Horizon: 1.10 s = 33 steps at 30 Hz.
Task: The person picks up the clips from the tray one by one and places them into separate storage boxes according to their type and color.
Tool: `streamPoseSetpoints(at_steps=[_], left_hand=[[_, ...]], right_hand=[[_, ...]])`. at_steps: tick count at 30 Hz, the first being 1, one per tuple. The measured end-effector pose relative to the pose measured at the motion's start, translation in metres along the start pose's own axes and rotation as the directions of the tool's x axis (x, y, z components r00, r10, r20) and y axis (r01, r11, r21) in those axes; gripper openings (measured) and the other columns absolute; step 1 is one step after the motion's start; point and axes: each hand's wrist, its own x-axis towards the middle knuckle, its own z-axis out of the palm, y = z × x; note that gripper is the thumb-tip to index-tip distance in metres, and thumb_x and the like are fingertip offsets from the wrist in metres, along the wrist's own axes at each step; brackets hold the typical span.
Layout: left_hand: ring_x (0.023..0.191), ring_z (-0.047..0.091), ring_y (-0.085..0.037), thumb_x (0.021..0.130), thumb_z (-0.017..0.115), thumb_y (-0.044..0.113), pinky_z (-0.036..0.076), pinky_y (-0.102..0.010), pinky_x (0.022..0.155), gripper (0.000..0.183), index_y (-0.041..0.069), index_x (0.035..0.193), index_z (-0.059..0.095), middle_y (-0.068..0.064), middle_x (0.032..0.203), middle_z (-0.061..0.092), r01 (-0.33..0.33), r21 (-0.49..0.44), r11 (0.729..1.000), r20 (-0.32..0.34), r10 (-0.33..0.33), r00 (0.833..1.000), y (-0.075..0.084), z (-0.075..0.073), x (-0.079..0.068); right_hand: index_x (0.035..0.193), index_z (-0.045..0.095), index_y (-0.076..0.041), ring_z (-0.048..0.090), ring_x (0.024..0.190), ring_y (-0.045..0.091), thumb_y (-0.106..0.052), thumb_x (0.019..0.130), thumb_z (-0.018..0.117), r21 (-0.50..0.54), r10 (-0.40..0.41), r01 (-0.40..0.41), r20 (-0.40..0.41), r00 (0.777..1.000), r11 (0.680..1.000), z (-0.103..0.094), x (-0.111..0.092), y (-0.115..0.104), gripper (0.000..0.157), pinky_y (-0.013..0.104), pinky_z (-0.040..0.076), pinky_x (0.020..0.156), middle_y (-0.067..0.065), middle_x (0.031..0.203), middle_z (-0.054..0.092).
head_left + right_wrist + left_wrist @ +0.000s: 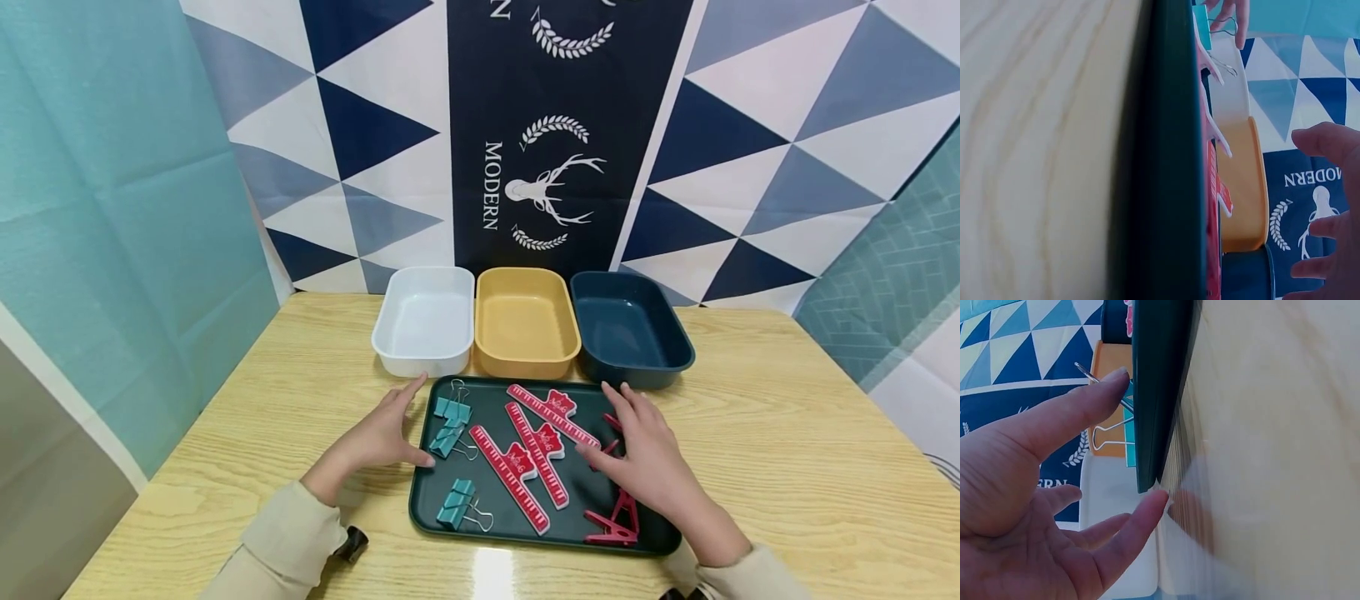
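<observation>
beige sleeves (288,537) lie nearest the head camera, and beyond them a dark green tray (424,492) with rounded corners and a low rim sits on the pale wood-grain tabletop (787,433). on the tray are three teal binder clips (456,506) with silver wire handles, two touching or nearly so toward the far left corner and one apart near the front left. three long red clips (510,482) lie slantwise across the middle; each has a straight bar printed like piano keys, a scalloped red top with white script, and a white edge. red clothespins (618,533) lie along the right side, partly hidden, so their number cannot be told.

two hands flank the tray. the left hand (386,437) has a wide grip, thumb and fingers spread at the left rim, holding nothing; whether the thumb touches the rim cannot be told. the right hand (648,458) is above the tray's right side, its grip likewise wide, fingers apart, with nothing held.

three bins stand side by side behind the tray: one white bin (423,365), one yellow bin (525,367) in the middle, one dark blue bin (637,377) at right.
</observation>
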Motion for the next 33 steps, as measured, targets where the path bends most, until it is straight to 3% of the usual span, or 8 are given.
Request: streamPoseSetpoints(at_steps=[3,7,19,33], left_hand=[[0.09,0.05,-0.025,0.059,0.089,0.016,0.048,-0.038,0.074,0.115,0.012,0.149,0.018,-0.02,0.129,0.039,0.008,-0.017,1.0,0.006,-0.008,1.0,0.001,0.0,0.002],[0.072,0.046,-0.019,0.059,0.089,0.01,0.042,-0.03,0.057,0.114,0.012,0.149,0.019,-0.019,0.123,0.041,0.021,-0.062,0.998,0.021,-0.019,1.0,0.003,0.001,0.003],[0.068,0.048,-0.017,0.055,0.087,-0.004,0.043,-0.027,0.057,0.116,0.009,0.148,0.019,-0.018,0.116,0.042,0.012,-0.087,0.996,0.07,-0.005,0.998,0.003,0.003,0.003],[0.068,0.05,-0.018,0.06,0.084,-0.004,0.044,-0.029,0.056,0.106,0.01,0.147,0.024,-0.016,0.116,0.045,0.058,-0.132,0.99,0.128,-0.041,0.991,0.0,0.004,0.006]], right_hand=[[0.144,0.029,-0.005,0.019,0.128,0.051,-0.05,0.078,0.069,0.004,-0.006,0.006,-0.002,1.0,1.0,0.003,0.001,-0.003,0.09,0.072,0.02,0.095,0.028,0.144,0.022],[0.144,0.03,-0.005,0.019,0.128,0.05,-0.049,0.077,0.07,0.008,-0.021,0.021,-0.001,1.0,1.0,0.007,0.003,-0.009,0.089,0.071,0.02,0.095,0.027,0.144,0.023],[0.144,0.03,-0.008,0.019,0.131,0.048,-0.047,0.077,0.071,0.013,-0.036,0.035,0.019,0.999,0.999,0.017,0.008,-0.024,0.087,0.071,0.022,0.095,0.024,0.145,0.024],[0.144,0.031,-0.011,0.02,0.131,0.046,-0.051,0.077,0.069,0.038,-0.028,0.026,0.057,0.998,0.999,0.025,0.01,-0.039,0.087,0.069,0.025,0.095,0.022,0.145,0.025]])
